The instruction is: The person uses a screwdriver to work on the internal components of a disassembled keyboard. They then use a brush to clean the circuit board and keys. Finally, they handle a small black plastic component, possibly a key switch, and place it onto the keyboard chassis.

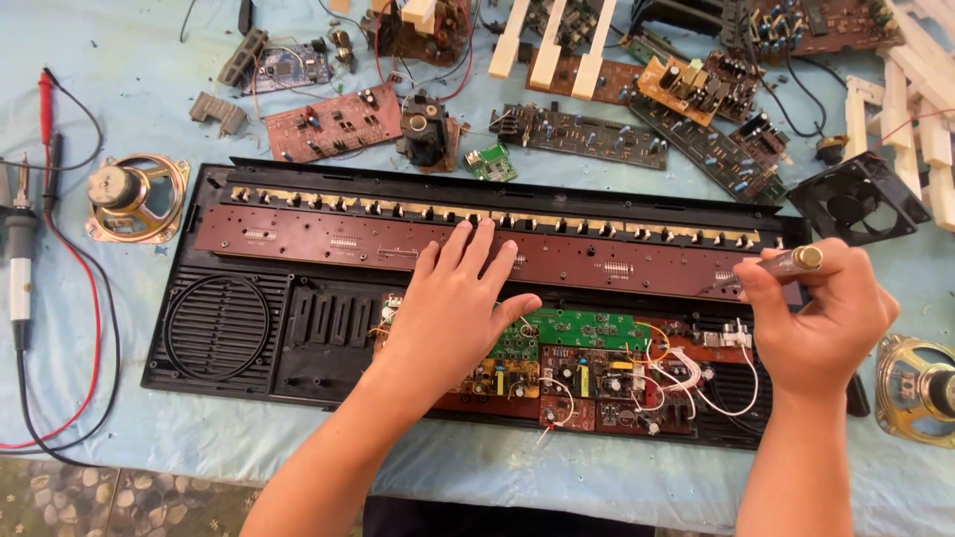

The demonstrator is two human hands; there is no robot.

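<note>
My left hand (pixel 458 308) lies flat, fingers spread, on the long brown circuit board (pixel 328 244) inside the open black keyboard case (pixel 219 328). My right hand (pixel 826 313) is clamped on a screwdriver (pixel 791 262), tip at that board's far end. I count two loose speakers: one (pixel 134 197) beyond my left hand, one (pixel 917 388) beside my right.

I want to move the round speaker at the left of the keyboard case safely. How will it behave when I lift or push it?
The speaker probably feels heavy for its size, since a thick metal magnet sits on its back. It lies cone-down on its wide frame, so it should slide on the cloth rather than roll or tip. The hidden cone is likely fragile; better to hold the metal rim.
</note>
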